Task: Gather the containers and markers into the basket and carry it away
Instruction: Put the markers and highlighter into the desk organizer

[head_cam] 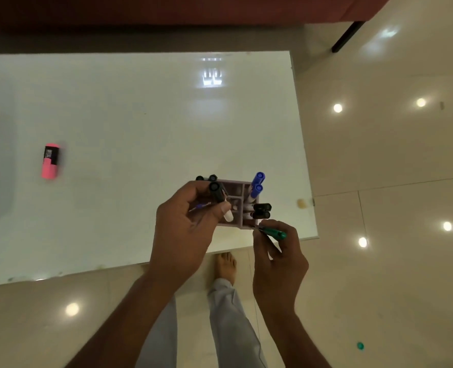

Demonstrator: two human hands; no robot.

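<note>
A small lilac basket with compartments stands on the white table near its front right corner. Two blue-capped markers and black-capped markers stick out of it. My left hand is closed around a bunch of black-capped markers at the basket's left side. My right hand pinches a green marker at the basket's front right corner. A pink container with a black label lies on its side far left on the table.
The table's right edge runs just past the basket, with glossy tiled floor beyond. My bare foot and trouser legs are below the front edge. A small green object lies on the floor. A dark red furniture piece stands behind the table.
</note>
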